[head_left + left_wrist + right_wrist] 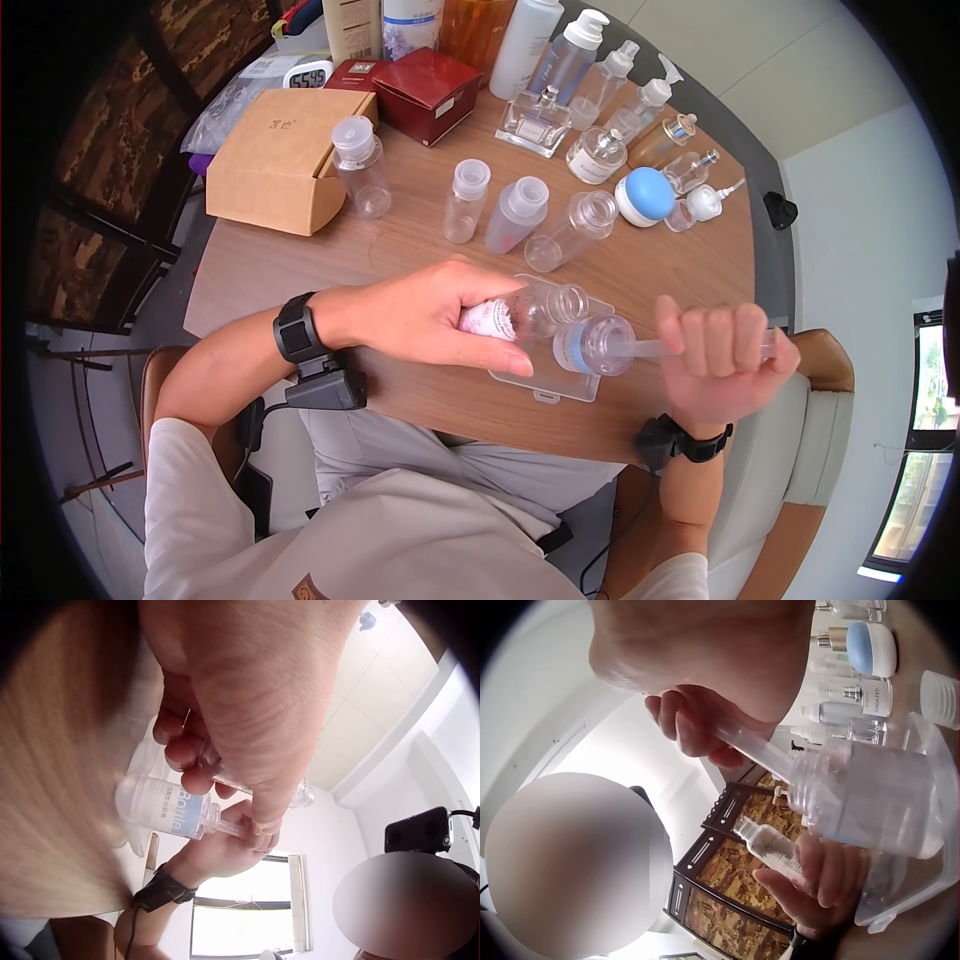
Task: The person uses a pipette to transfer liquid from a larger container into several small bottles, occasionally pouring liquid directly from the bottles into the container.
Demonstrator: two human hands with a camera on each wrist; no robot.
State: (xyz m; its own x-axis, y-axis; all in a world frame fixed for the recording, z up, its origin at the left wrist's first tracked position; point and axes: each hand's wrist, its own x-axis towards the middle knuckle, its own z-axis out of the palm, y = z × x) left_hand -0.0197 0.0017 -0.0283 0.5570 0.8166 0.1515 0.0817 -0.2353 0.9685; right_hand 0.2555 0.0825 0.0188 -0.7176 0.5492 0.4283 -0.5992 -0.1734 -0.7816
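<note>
My left hand [425, 315] grips a small clear bottle [540, 310], its open mouth pointing right; pinkish print shows on it by the palm. Beside it a clear bottle with a blue and white label [169, 806] stands on a clear plastic tray [907, 896]. My right hand [725, 365] has its fingers curled round a translucent stick-like tool [761, 754], whose far end enters the labelled bottle's mouth. In the right wrist view my left hand [821, 889] holds the small bottle [772, 847] tilted, lower than the labelled bottle's neck. Whether the tool's tip touches anything inside cannot be told.
Several clear bottles, one of them [465, 205], stand behind the tray. A cardboard box [270, 155], a dark red box [425, 95] and a timer [307, 75] are at the back left. Pump bottles, perfume bottles and a blue-lidded jar [645, 197] line the back right.
</note>
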